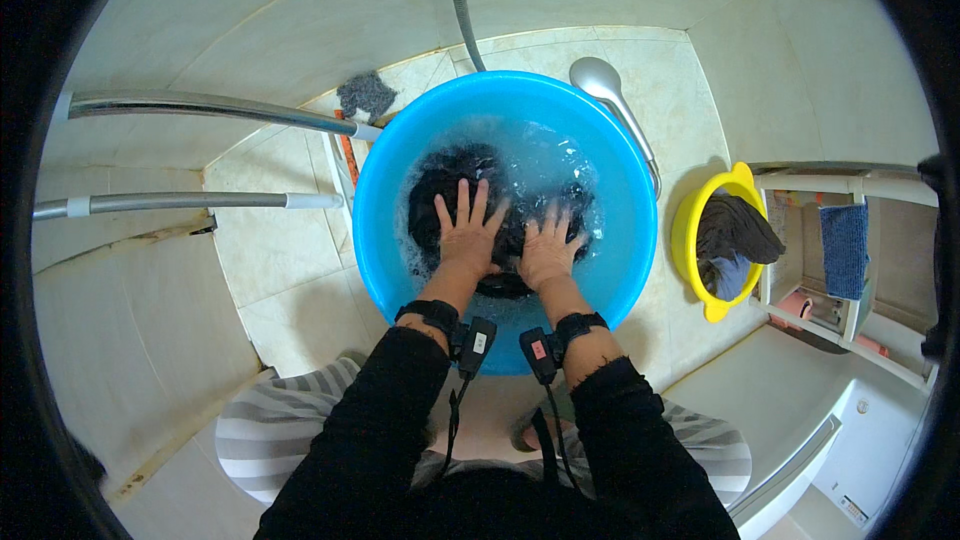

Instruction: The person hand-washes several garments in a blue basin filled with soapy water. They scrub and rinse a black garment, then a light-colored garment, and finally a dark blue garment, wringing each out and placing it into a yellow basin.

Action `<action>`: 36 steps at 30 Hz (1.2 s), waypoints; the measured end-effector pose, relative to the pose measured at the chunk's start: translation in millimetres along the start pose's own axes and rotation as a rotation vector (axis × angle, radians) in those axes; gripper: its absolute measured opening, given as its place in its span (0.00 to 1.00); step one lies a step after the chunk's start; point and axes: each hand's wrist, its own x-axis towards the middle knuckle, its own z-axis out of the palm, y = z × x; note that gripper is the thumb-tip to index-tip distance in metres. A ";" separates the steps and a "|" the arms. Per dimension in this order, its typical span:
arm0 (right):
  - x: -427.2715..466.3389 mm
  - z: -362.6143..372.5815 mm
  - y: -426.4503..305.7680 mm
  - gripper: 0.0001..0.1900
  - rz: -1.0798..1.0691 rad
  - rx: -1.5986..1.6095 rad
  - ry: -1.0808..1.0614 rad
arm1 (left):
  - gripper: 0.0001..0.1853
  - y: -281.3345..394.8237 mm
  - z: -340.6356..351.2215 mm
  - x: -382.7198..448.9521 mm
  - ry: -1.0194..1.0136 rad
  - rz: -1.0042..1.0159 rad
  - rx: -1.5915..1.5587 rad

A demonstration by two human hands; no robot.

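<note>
A large blue plastic basin (641, 240) stands on the tiled floor before me, holding foamy water (525, 136) and dark wet cloth (439, 165). My left hand (466, 232) lies palm down on the cloth with its fingers spread. Just to its right, my right hand (549, 251) also presses flat on the dark cloth, fingers apart and tips partly under the water. Neither hand has its fingers closed around the fabric. How many garments the dark mass contains is hidden by foam and water.
Right of the basin lies a silver shower head (598, 78). A yellow basin (681, 240) with dark and bluish clothes stands near a white shelf (806, 322) bearing a blue cloth (844, 251). Metal rails (210, 106) reach in from the left, and a grey hose (461, 4) hangs behind.
</note>
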 end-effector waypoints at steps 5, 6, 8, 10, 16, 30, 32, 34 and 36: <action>1.4 -6.2 29.6 0.32 -0.109 0.110 -0.043 | 0.52 -7.5 8.4 12.1 -0.022 0.055 0.029; -0.5 -8.6 39.0 0.30 -0.148 0.153 -0.037 | 0.50 -10.7 7.7 13.8 -0.029 0.068 0.001; -5.5 -15.7 51.4 0.24 -0.161 0.217 0.080 | 0.48 -19.0 2.8 13.9 -0.011 0.102 -0.078; -10.1 -32.3 55.4 0.22 -0.230 0.495 0.189 | 0.48 -27.5 -7.5 10.0 -0.112 0.129 -0.177; -57.3 -169.0 43.3 0.18 -0.468 0.696 -0.008 | 0.49 -35.6 -80.4 -25.8 0.106 0.480 -0.757; -262.1 -397.7 -7.3 0.23 -0.769 0.568 0.481 | 0.20 -16.0 -253.1 -152.7 0.513 0.823 -1.253; -273.8 -404.7 -2.5 0.20 -0.688 0.815 0.506 | 0.19 -12.7 -260.0 -159.7 0.528 0.811 -1.206; -264.4 -402.6 5.3 0.23 -0.901 0.688 0.742 | 0.18 -12.8 -263.9 -163.8 0.538 0.781 -1.222; -251.1 -396.0 23.2 0.26 -0.989 0.607 0.786 | 0.17 -15.2 -265.4 -165.4 0.542 0.764 -1.295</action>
